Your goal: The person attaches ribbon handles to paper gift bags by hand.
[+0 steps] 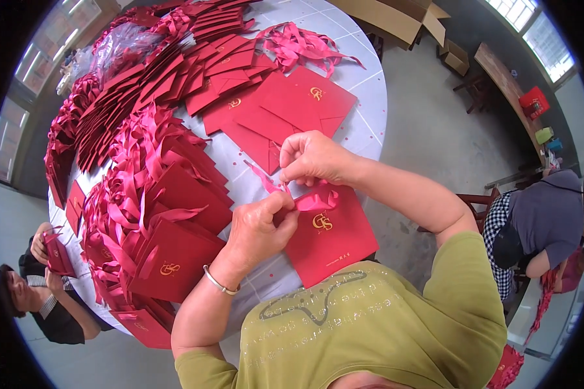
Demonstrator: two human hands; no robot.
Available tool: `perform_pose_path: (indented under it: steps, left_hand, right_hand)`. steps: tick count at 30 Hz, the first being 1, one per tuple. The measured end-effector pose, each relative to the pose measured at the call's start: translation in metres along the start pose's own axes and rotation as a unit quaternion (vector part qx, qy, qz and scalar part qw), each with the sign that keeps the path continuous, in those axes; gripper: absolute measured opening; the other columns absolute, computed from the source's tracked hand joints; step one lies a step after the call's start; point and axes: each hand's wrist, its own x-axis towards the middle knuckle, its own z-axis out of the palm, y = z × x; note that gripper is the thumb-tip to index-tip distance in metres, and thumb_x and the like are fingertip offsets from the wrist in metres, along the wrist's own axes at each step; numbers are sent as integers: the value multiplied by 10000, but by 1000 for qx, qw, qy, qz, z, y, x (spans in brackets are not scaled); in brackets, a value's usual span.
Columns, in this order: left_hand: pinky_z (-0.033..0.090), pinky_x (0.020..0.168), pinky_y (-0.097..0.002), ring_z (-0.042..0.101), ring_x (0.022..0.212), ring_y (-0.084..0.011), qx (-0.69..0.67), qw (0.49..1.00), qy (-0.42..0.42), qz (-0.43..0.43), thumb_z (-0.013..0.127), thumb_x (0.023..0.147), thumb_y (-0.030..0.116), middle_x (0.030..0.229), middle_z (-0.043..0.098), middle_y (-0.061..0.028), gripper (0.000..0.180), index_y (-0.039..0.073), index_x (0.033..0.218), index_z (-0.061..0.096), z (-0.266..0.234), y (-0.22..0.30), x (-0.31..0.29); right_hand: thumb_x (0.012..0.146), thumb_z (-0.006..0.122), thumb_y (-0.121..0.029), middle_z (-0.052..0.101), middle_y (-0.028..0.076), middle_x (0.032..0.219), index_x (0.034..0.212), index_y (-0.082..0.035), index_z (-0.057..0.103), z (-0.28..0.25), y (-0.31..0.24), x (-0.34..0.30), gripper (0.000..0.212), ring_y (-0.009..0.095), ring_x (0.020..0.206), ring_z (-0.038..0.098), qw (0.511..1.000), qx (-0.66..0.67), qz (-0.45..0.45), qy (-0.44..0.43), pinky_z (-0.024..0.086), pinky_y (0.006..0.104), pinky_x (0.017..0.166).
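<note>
A red paper gift bag (334,236) with a gold emblem lies in front of me at the table's near edge. Pink ribbon (316,200) is bunched at its top, and a loose tail sticks out past my fingers. My left hand (265,223) is closed at the bag's upper left corner, thumb and finger pinching the ribbon. Just above it, my right hand (315,159) is closed in a pinch. Something thin shows at its fingertips, too small to name. The bag's top edge is partly hidden by my hands.
Ribboned red bags (169,201) stand packed to my left. Flat red bags (292,104) and loose pink ribbons (302,45) lie farther back on the round white-covered table (363,84). One person (52,285) handles a bag at left; another (545,220) sits at right. Cardboard boxes (396,19) stand behind.
</note>
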Motion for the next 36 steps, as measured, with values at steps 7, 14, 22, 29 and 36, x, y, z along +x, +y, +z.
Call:
perform_pose_path:
  steps: [7, 14, 22, 29, 36]
  left_hand:
    - [521, 516, -352, 673, 581, -261, 2, 1000, -23, 5, 744, 765, 78, 654, 654, -73, 175, 103, 860, 599, -2, -2, 0]
    - [522, 522, -349, 677, 590, -258, -2, 1000, -20, 7, 733, 777, 78, 652, 655, -69, 156, 99, 868, 608, 0, 3, 2]
    - [505, 515, -333, 662, 557, -251, -17, 999, -7, 33, 749, 785, 54, 669, 650, -109, 178, 59, 883, 600, 3, -7, -1]
    - [547, 583, -338, 712, 655, -256, -22, 1000, -12, -3, 767, 784, 80, 711, 674, -119, 250, 53, 962, 593, 4, -7, -2]
    - [531, 540, -381, 671, 606, -270, -8, 999, 8, 32, 732, 799, 120, 696, 662, -74, 162, 83, 898, 610, 5, -3, -4]
  right_hand:
    - [790, 746, 19, 638, 32, 676, 834, -45, 590, 1, 8, 14, 174, 71, 523, 577, 992, 30, -111, 56, 443, 214, 444]
    - [833, 743, -24, 681, 59, 759, 876, -18, 609, 4, 16, 23, 140, 87, 629, 639, 979, -10, -185, 86, 492, 228, 514]
    - [801, 791, -159, 634, 12, 820, 885, -43, 676, -20, -10, -55, 183, 82, 637, 551, 926, -307, -222, -1, 440, 251, 567]
    - [671, 717, -49, 617, 62, 711, 769, -49, 623, -7, 17, -77, 135, 264, 652, 646, 814, -470, -331, 87, 510, 378, 574]
    - [784, 755, -68, 608, 11, 718, 863, -32, 618, -5, 4, -71, 162, 68, 599, 560, 954, -209, -213, 23, 441, 253, 524]
